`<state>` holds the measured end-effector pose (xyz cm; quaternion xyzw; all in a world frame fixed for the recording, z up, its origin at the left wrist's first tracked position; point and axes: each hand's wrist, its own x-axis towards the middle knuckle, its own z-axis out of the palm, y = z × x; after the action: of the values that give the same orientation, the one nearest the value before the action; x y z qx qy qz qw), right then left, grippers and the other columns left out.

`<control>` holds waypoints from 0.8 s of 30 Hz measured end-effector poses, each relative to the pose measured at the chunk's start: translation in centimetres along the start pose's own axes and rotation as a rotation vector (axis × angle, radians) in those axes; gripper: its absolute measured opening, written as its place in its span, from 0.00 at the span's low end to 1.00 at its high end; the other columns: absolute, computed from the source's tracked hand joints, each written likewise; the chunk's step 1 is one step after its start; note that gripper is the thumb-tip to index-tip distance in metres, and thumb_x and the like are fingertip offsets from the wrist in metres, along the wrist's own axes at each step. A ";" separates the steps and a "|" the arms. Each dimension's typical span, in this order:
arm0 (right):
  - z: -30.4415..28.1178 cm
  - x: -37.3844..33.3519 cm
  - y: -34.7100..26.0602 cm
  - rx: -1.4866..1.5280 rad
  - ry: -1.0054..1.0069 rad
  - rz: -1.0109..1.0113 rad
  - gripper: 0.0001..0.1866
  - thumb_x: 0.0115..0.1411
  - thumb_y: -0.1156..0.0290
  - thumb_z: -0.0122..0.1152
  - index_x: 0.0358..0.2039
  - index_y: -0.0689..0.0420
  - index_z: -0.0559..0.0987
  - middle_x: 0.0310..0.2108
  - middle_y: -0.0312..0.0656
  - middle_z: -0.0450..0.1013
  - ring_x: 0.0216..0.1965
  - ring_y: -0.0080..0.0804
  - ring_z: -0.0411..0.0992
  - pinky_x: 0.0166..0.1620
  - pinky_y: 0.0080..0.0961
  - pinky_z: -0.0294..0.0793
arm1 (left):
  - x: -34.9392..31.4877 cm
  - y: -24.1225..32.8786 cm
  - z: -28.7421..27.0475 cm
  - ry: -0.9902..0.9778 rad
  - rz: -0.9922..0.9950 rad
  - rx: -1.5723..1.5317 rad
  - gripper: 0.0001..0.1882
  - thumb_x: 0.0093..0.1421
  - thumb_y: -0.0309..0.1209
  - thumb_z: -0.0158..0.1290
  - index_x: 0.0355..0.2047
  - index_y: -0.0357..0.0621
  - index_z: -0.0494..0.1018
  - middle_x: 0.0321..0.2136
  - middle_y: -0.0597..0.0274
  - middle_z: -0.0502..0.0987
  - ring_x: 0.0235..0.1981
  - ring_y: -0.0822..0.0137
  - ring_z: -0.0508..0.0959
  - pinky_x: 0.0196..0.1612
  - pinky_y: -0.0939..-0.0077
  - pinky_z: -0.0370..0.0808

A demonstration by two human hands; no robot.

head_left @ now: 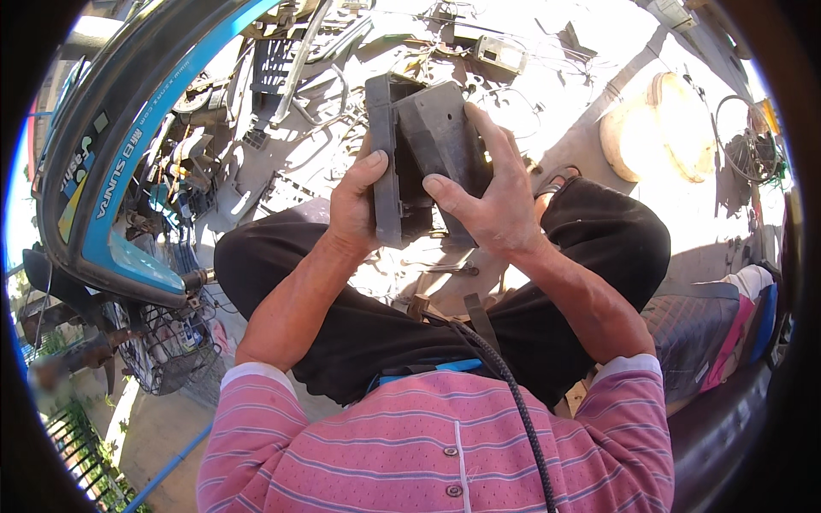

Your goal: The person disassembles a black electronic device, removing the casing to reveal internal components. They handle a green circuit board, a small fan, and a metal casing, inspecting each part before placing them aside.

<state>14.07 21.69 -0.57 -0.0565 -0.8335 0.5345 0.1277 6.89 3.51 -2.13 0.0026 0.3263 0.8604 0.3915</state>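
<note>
A dusty dark-grey case point(387, 171), long and boxy with a hollow interior, is held above the ground point(569, 128) between the knees point(617, 227). The left hand point(355, 203) clamps its left edge; the right hand point(503, 198) grips a scuffed, slanted cover point(428, 128) with a small hole near its upper end.

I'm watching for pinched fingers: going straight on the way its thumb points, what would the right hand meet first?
Beyond the grey piece it holds, the right hand would probably meet the dark box in the left hand; depth is unclear, and piece and box may already touch.
</note>
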 end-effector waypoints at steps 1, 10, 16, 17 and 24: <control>0.0 -0.1 0.0 -0.034 0.005 -0.029 0.51 0.51 0.51 0.74 0.67 0.64 0.59 0.55 0.56 0.63 0.57 0.47 0.66 0.59 0.39 0.68 | 0.1 -0.1 0.0 -0.021 -0.004 -0.038 0.33 0.64 0.38 0.47 0.68 0.45 0.53 0.60 0.52 0.68 0.57 0.57 0.74 0.58 0.60 0.74; -0.8 -0.4 -0.7 -0.119 -0.009 -0.051 0.51 0.50 0.53 0.74 0.68 0.63 0.59 0.58 0.55 0.64 0.60 0.49 0.65 0.61 0.41 0.67 | 0.5 -0.3 -0.2 0.011 -0.020 -0.028 0.34 0.62 0.46 0.50 0.61 0.34 0.65 0.53 0.43 0.76 0.50 0.51 0.79 0.57 0.57 0.74; -2.4 -0.2 -0.7 0.177 -0.082 0.059 0.42 0.54 0.57 0.71 0.65 0.64 0.65 0.57 0.54 0.66 0.56 0.41 0.69 0.53 0.33 0.74 | 0.5 0.5 -0.5 -0.189 -0.136 -0.396 0.36 0.63 0.50 0.48 0.62 0.34 0.64 0.55 0.40 0.74 0.52 0.47 0.78 0.58 0.50 0.74; -2.5 -0.3 -0.9 0.253 -0.100 0.124 0.40 0.56 0.59 0.70 0.64 0.64 0.66 0.57 0.54 0.66 0.55 0.39 0.70 0.51 0.31 0.75 | 0.4 0.6 -0.5 -0.212 -0.146 -0.424 0.36 0.63 0.50 0.47 0.62 0.34 0.64 0.55 0.40 0.74 0.53 0.47 0.78 0.59 0.49 0.74; -3.3 -0.2 -0.8 0.585 -0.179 0.325 0.31 0.62 0.65 0.64 0.63 0.66 0.68 0.49 0.49 0.75 0.50 0.31 0.75 0.50 0.28 0.77 | 0.0 0.0 -1.0 -0.109 -0.164 -0.338 0.35 0.65 0.50 0.46 0.63 0.34 0.64 0.55 0.41 0.74 0.53 0.48 0.78 0.58 0.49 0.75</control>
<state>15.23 24.14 1.43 -0.1024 -0.6332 0.7669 -0.0217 6.65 2.95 -2.86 -0.0435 0.1546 0.8667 0.4723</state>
